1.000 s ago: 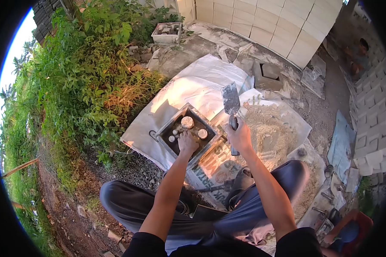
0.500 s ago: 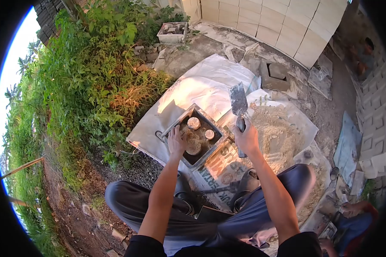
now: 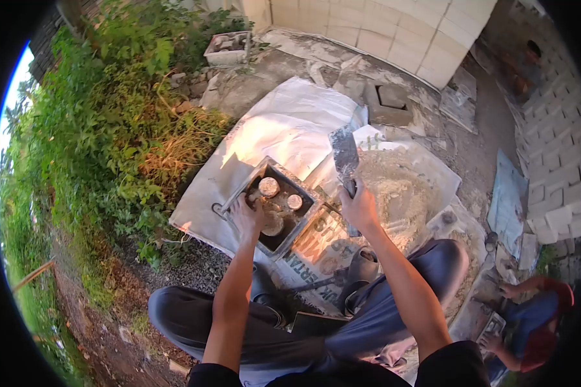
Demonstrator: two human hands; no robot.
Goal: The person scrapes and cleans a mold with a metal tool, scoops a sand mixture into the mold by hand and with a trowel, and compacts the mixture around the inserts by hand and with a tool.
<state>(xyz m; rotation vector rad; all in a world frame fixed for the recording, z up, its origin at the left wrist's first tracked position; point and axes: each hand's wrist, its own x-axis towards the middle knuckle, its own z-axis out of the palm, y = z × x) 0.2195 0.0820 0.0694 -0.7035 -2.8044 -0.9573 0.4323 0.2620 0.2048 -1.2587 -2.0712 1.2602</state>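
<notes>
My right hand (image 3: pixel 358 205) is wrapped round the handle of a trowel (image 3: pixel 345 153), its blade pointing up and away from me. My left hand (image 3: pixel 246 218) rests at the left edge of a square box mould (image 3: pixel 301 222), fingers apart and reaching over the rim. Inside the mould stand round whitish pieces, a larger one (image 3: pixel 268 187) and a smaller one (image 3: pixel 294 202), with loose sandy material and another round shape (image 3: pixel 272 224) near my fingertips. A metal hook or loop sticks out at the mould's left corner.
White sacks (image 3: pixel 290 116) lie under the mould. A pile of sandy mix (image 3: pixel 397 187) is at the right. A hollow block (image 3: pixel 388 104) and another box (image 3: pixel 228 50) stand behind. Plants grow at left. A person (image 3: pixel 536 316) is at the lower right, another (image 3: pixel 528 64) farther back.
My left hand has moved from the mould's middle to its left edge. Loose material now shows around the round pieces. The trowel stays in my right hand. The view has shifted.
</notes>
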